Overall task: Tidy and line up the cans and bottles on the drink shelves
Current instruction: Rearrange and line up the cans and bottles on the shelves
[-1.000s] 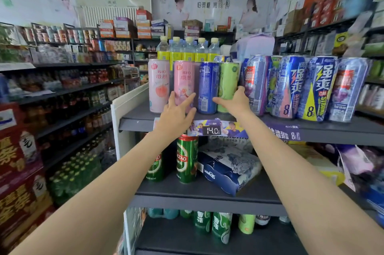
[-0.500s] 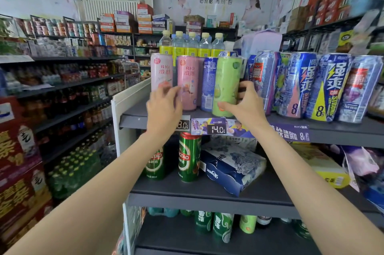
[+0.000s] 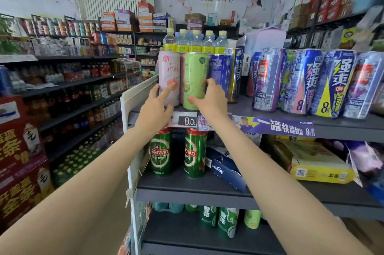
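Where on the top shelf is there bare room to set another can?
Bare shelf shows between the dark blue can and the purple cans. The left end is crowded: pink can, green can, both hands there.

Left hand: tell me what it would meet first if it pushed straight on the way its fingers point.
The left hand points up and forward at the pale pink peach can; its fingers already seem to touch that can's lower front, so it meets that first.
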Demonstrator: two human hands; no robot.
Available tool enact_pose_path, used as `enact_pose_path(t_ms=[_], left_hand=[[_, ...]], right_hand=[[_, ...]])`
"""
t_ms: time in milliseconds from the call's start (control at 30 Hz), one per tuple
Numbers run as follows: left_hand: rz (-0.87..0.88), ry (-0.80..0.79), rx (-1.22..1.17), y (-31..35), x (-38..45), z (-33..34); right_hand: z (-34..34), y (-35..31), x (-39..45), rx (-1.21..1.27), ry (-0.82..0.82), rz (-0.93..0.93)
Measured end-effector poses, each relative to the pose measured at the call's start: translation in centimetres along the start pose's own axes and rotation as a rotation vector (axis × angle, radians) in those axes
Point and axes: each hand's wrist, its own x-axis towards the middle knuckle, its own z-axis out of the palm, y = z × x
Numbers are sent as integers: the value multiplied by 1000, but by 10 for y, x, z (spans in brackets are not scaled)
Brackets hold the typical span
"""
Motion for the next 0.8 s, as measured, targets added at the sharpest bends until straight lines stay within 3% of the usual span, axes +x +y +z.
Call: enact_pose_path(t_ms=[200,367,433,633,800], left_hand=[[30,44,-34,-1,-4,4],[-35,343,-97,-1,-28,15],[-60,390,-149,1,-31,18],[87,355,-113,20,-59,34],[312,249,-73,33,-128,79]], right_hand=[[9,-11,2,-82,-6,4],[-4,12,-12,-69,39,-44],[-9,16,-15,-29,64,-49],[-32,31,-39,-86,93,-260],[-67,98,-113,-56,223,-378]])
